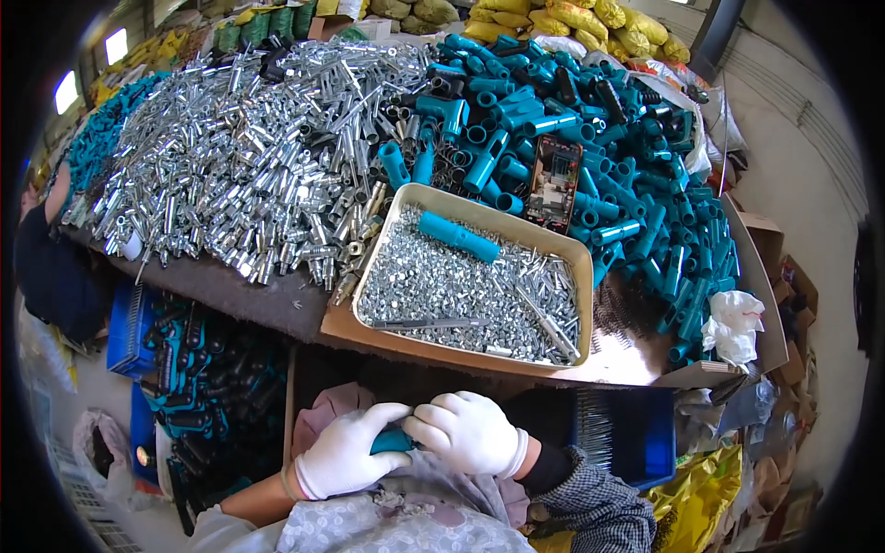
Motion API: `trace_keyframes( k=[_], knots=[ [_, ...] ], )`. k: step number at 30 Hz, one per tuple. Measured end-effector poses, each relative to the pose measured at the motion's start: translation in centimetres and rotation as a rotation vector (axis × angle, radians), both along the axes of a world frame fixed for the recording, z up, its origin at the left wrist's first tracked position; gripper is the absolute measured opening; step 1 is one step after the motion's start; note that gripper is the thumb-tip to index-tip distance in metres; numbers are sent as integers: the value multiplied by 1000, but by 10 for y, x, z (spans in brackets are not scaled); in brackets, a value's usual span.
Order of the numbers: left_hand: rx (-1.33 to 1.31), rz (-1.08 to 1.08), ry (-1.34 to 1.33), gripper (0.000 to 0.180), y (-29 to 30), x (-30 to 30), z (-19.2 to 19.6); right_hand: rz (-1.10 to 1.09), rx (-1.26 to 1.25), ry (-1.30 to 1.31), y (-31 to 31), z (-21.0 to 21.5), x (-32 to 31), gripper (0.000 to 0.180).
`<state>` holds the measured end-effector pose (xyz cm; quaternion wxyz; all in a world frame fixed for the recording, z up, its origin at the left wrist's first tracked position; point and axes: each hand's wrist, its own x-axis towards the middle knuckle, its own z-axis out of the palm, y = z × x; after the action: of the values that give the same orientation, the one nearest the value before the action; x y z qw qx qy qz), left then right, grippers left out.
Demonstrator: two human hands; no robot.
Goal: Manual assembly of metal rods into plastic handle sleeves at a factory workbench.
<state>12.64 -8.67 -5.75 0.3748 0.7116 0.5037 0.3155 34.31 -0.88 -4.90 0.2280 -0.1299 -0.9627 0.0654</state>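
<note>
Gloved hands — left hand (346, 452) and right hand (468, 431) — are closed around a teal handle (392, 441) at the lap; assembly seems underway, fasteners from the tray (479, 217) likely needed next.

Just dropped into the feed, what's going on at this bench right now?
A person in white gloves holds a small teal plastic piece between the left hand and right hand, close to their lap. In front sits a tray of small silver nuts and pins, with heaps of silver metal parts and teal handles behind it.
</note>
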Motion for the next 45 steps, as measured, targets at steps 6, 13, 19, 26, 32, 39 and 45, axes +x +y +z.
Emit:
trace_keyframes(
  k=[6, 13, 19, 26, 32, 39, 45],
  knots=[
    [256, 59, 92, 52, 7, -6, 14, -368, -196, 305, 68, 38, -20, 4],
    [231, 69, 26, 50, 1, -10, 22, -643, -188, 107, 112, 28, -39, 15],
    [-137, 91, -509, 50, -2, -15, 7, -663, -132, 363, 107, 19, -30, 5],
    [-443, 181, -961, 54, 11, -10, 18, -637, -762, 728, 63, 34, -28, 5],
    [-412, 165, -936, 47, 20, 2, 9, -631, -925, 783, -4, 13, -36, 10],
    [-158, 260, -739, 47, 15, 11, -16, -558, -362, 634, -14, 3, -48, 21],
    [-240, 235, -752, 49, 10, 11, -10, -604, -509, 653, -23, -3, -48, 20]
  ],
)
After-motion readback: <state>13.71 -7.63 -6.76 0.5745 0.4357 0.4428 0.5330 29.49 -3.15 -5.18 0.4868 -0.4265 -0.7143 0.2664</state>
